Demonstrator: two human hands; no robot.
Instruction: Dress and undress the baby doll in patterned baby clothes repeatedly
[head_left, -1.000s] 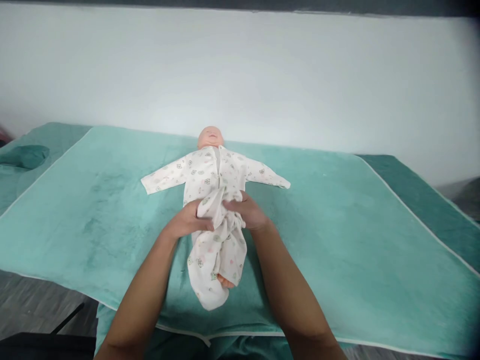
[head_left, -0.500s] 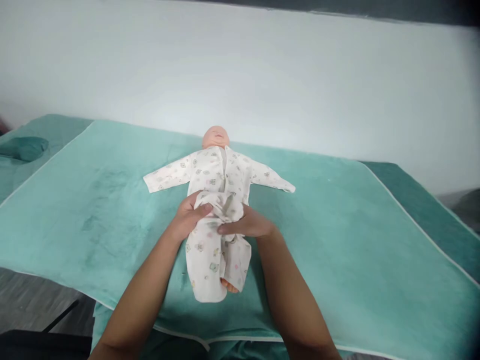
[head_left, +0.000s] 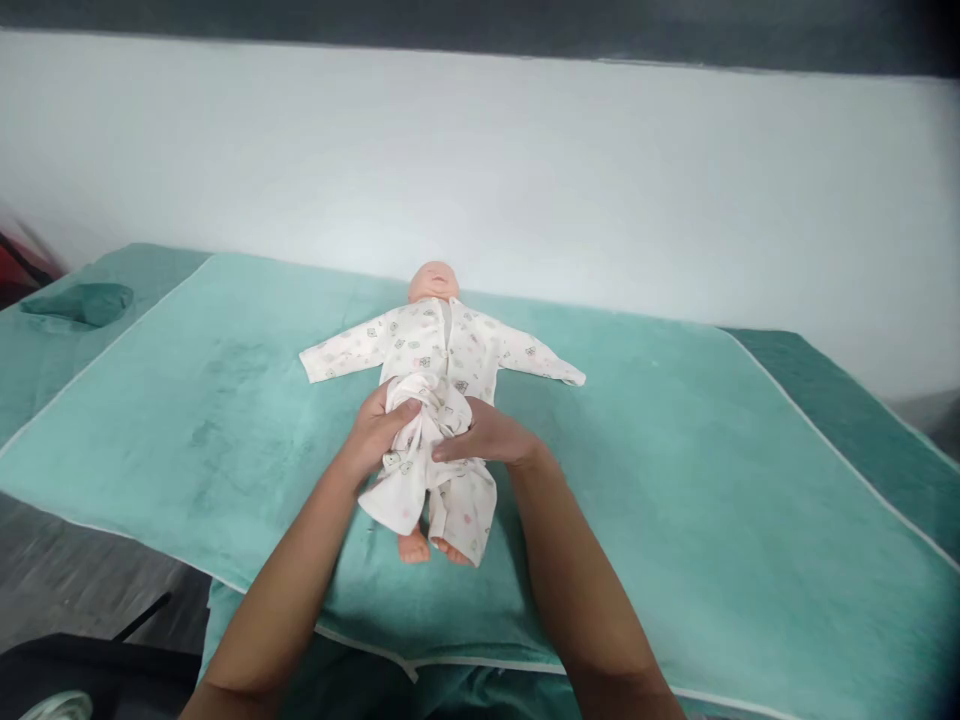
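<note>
A baby doll (head_left: 433, 282) lies on its back on a green bed cover (head_left: 645, 480), head toward the wall. It wears a white printed shirt (head_left: 416, 338) with both sleeves spread out sideways. Bunched over its hips and legs are white printed baby pants (head_left: 466, 505), the doll's feet showing below the leg openings. My left hand (head_left: 379, 428) grips the gathered cloth on the left side, thumb on top. On the right side, my right hand (head_left: 487, 437) is closed on the pants, its thumb over the front and its other fingers hidden by cloth.
A white wall (head_left: 480, 170) rises behind the bed. In the cover at the far left is a dark oval face hole (head_left: 79, 305). A black seat (head_left: 97, 675) stands at the lower left over a grey floor (head_left: 82, 560).
The pants have been drawn up toward the doll's waist and bunched more. The left leg opening has risen, and the doll's left-side foot now shows. The view has tilted up slightly.
</note>
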